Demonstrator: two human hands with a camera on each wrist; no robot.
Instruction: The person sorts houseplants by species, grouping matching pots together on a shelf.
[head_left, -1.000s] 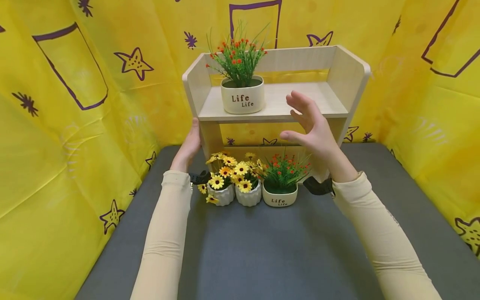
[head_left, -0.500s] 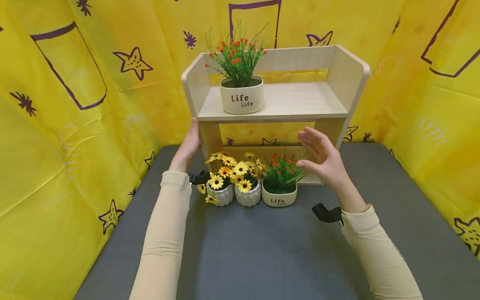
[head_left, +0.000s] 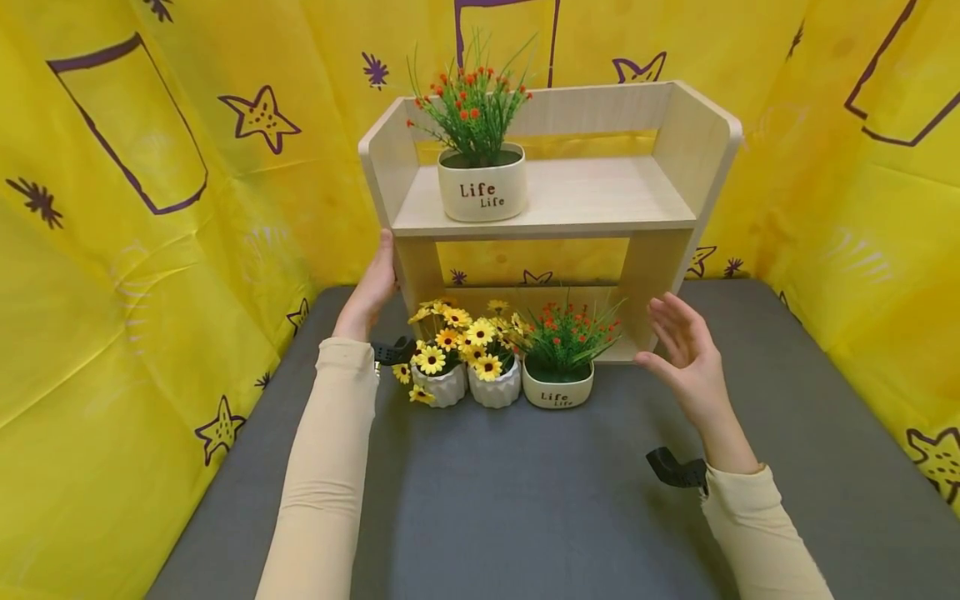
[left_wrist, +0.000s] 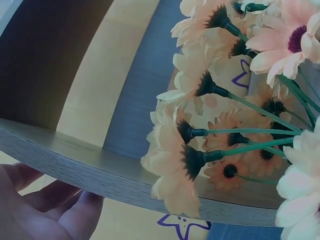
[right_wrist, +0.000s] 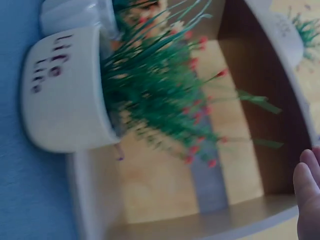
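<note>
A pale wooden two-tier shelf (head_left: pixel 607 196) stands on the grey table. My left hand (head_left: pixel 373 283) rests against the outer face of its left side panel; in the left wrist view the fingers (left_wrist: pixel 82 215) lie along that board. Beside the shelf's lower right side, my right hand (head_left: pixel 692 362) hovers with nothing in it, thumb apart from the fingers. On the upper tier, toward the left, sits a white "Life" pot (head_left: pixel 482 185) with red-flowered grass. Before the shelf stand two ribbed white pots (head_left: pixel 495 387) of yellow daisies and another "Life" pot (head_left: pixel 557 390) with red flowers.
A yellow cloth (head_left: pixel 150 275) with purple drawings hangs round the back and sides of the grey table (head_left: pixel 517 500). The three lower pots stand in a tight row close to the shelf's front. A black wrist strap mount (head_left: pixel 675 468) juts from the right wrist.
My right hand has come down and to the right, from before the upper tier to beside the shelf's lower right side. The left hand keeps its place on the panel. The pots have not moved.
</note>
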